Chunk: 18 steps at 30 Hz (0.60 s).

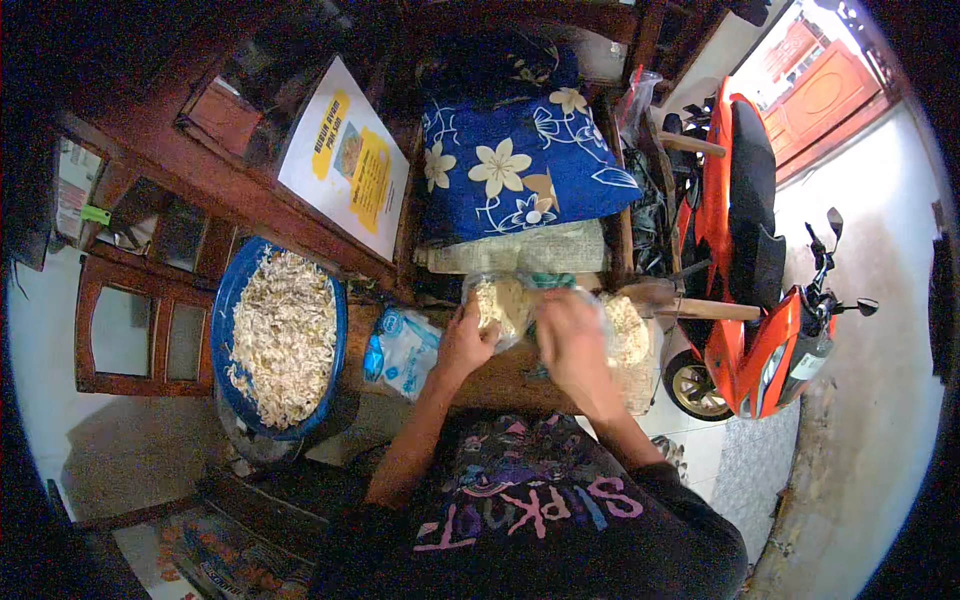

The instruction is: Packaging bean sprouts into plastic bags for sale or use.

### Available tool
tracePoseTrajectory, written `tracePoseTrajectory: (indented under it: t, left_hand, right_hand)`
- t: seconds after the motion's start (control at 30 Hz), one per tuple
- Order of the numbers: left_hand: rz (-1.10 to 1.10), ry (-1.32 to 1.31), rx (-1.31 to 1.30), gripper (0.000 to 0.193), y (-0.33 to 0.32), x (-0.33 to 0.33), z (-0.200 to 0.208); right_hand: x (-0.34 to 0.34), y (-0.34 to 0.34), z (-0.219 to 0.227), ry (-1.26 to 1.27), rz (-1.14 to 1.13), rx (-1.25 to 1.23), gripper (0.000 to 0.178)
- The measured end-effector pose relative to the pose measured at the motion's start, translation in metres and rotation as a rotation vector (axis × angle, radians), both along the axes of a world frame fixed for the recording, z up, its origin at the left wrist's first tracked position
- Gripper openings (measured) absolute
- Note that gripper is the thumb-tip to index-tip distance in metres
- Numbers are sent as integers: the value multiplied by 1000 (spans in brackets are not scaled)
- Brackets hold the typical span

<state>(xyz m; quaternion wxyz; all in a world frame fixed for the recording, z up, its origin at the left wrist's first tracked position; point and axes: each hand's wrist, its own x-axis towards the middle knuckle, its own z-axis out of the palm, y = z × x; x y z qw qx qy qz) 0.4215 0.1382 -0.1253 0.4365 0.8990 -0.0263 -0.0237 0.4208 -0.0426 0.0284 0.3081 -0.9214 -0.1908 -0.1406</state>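
Observation:
My left hand [466,344] is closed around the lower left side of a clear plastic bag [497,308], which holds pale yellowish food pieces. Just right of that bag is my right hand [573,338], smeared by motion, so its fingers do not show clearly. Beyond it, another clear bag [627,330] of similar pale pieces lies on the wooden surface. To the left, a large blue basin [221,345] is heaped with whitish shreds that look like bean sprouts [285,340]. A blue-and-clear plastic packet [405,352] rests between the basin and my left forearm.
A blue cushion with a flower pattern [510,170] sits on a light block ahead of my hands. At the far left leans a white and yellow sign [350,165]. An orange motorbike [735,250] stands on the right, close to jutting wooden bars [715,309].

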Motion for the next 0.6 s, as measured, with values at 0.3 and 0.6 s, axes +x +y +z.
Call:
tracePoseTrajectory:
  t: [0.3, 0.6]
  left_hand:
    - [-53, -173, 131, 66, 22, -2, 30]
    - [-83, -63, -33, 70, 22, 0, 47]
  right_hand:
    - [42, 6, -137, 511, -25, -335, 24]
    - [45, 13, -136, 317, 136, -261, 21]
